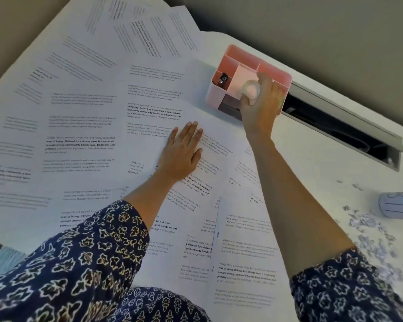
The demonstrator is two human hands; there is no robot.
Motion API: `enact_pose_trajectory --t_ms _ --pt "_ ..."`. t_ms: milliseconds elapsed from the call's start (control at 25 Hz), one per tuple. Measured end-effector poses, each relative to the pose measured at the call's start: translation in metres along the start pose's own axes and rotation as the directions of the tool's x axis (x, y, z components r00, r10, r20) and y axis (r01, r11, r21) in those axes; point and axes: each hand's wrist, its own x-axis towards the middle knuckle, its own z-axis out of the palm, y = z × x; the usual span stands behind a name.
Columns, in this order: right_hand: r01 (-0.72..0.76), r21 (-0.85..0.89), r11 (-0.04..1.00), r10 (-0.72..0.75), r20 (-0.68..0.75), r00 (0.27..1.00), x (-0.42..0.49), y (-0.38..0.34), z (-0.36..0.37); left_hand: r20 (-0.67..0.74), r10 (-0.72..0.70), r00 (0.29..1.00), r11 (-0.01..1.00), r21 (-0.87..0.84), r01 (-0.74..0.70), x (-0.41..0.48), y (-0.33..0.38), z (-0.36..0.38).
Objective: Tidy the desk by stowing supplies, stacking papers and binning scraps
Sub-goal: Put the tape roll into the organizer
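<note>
The tidy-up looked to be in its early part. Many white printed paper sheets [86,108] lay fanned and overlapping across most of the white bench [312,163], not yet gathered into any stack. A scatter of small shredded paper scraps [370,231] sat loose on the bench at the right, unbinned, and beside them lay a pale cylindrical container with a pink end [398,205], cut off by the frame edge. No bin showed in view. The stowing was under way: the pink plastic desk organiser with several compartments [233,55] stood at the back of the bench, just beside an open cable slot with a grey flap [340,126]. One left-hand compartment held a small dark object, too small to identify, and a dark item filled a lower front section.

The right hand [258,105] reached over the organiser's near right corner, its grip closed round a clear roll of sticky tape [250,89], fingers curled over the top and thumb underneath. The roll hung at the rim of the organiser, over the middle compartments; whether it touched the rim could not be told. The left hand [182,152] lay flat and open, palm down, fingers together, pressing on the paper sheets near the bench's centre and gripping nothing.
</note>
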Motion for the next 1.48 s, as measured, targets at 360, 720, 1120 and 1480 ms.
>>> enact_pose_trajectory --t_ms 360,720,1120,1480 --pt "-0.033 -0.041 0.999 0.035 0.039 0.999 0.012 0.004 0.006 -0.003 -0.002 1.0 1.0 -0.01 0.002 0.0 0.0 0.0" --pt "-0.101 -0.061 0.993 0.105 0.068 0.992 0.022 0.006 0.011 -0.005 -0.006 1.0 1.0 -0.014 0.006 0.0 -0.001 0.001" --pt "-0.043 -0.027 0.999 0.045 0.096 0.994 0.021 0.013 0.015 0.007 0.001 1.0 1.0 -0.005 -0.001 0.0 -0.001 0.001" --pt "0.015 0.094 0.995 -0.012 -0.038 0.999 -0.044 0.026 0.0 0.125 0.095 0.988 0.994 -0.067 -0.087 -0.002 -0.009 -0.017"
